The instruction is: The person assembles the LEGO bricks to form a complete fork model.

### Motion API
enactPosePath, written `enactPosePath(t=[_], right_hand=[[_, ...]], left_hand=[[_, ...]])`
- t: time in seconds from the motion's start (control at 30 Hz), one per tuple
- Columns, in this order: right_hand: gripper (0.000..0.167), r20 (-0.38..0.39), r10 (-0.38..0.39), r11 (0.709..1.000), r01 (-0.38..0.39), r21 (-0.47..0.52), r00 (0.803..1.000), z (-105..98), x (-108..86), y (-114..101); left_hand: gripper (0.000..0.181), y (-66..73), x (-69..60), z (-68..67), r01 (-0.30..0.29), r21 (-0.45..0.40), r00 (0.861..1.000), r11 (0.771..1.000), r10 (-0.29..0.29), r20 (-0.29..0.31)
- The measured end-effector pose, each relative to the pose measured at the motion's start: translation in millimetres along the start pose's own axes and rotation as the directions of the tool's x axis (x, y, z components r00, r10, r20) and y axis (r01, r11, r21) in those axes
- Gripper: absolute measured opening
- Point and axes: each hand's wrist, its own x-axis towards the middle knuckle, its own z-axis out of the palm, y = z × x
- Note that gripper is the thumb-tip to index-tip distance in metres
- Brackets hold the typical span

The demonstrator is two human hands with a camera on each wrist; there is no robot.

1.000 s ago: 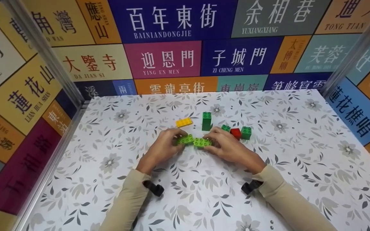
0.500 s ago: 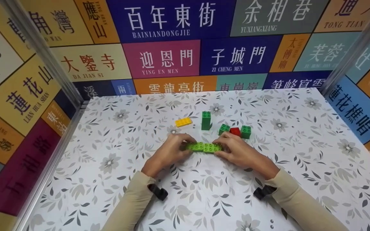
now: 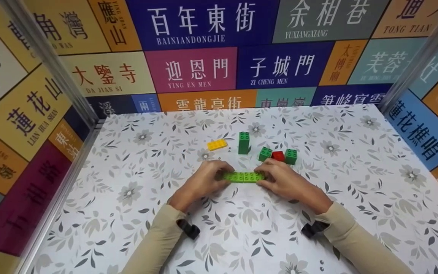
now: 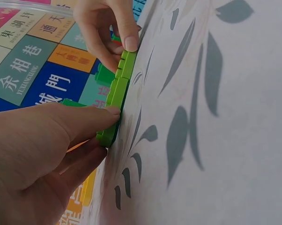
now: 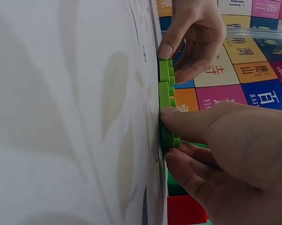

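Note:
Two light green toy bricks lie end to end in one row on the patterned tabletop, their short ends touching. My left hand (image 3: pixel 206 177) pinches the left light green brick (image 3: pixel 235 177) between thumb and fingers. The right light green brick (image 3: pixel 250 177) is pinched by my right hand (image 3: pixel 285 182) at its outer end. In the left wrist view the left thumb presses the side of the left light green brick (image 4: pixel 114 101). Seen from the right wrist, the right light green brick (image 5: pixel 165 96) sits flat against the table. Fingers partly cover both outer ends.
Behind the hands, a tall green block stack (image 3: pixel 244 143) stands upright, with a thin yellow brick (image 3: pixel 217 145) to its left. Right of it are a green brick (image 3: pixel 265 153), a red brick (image 3: pixel 278 156) and another green brick (image 3: pixel 291 156). Sign-covered walls border the table (image 3: pixel 127 228).
Both hands have moved the light green bricks right and nearer to me. The bricks, slightly angled to each other a second ago, now form a straight row.

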Motion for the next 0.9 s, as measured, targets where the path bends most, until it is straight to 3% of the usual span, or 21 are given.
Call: enactPosePath(t=[0.57,0.73,0.9], right_hand=[[0.039,-0.012,-0.003,1.000,0.003,0.018,1.000,0.0,-0.4,0.7],[0.042,0.003,0.014,0.999,-0.014,0.049,1.000,-9.0,-0.7,-0.3],[0.035,-0.068,0.033,0.997,-0.028,0.066,0.997,-27.2,-0.7,5.1]], left_hand=[[0.032,-2.5,0.1,4.7,0.008,0.009,1.000,1.000,-0.007,-0.015],[0.031,-4.0,0.0,4.9,0.005,0.003,1.000,1.000,-0.005,-0.015],[0.031,-4.2,-0.2,5.2,-0.005,-0.007,1.000,1.000,0.004,-0.024]])
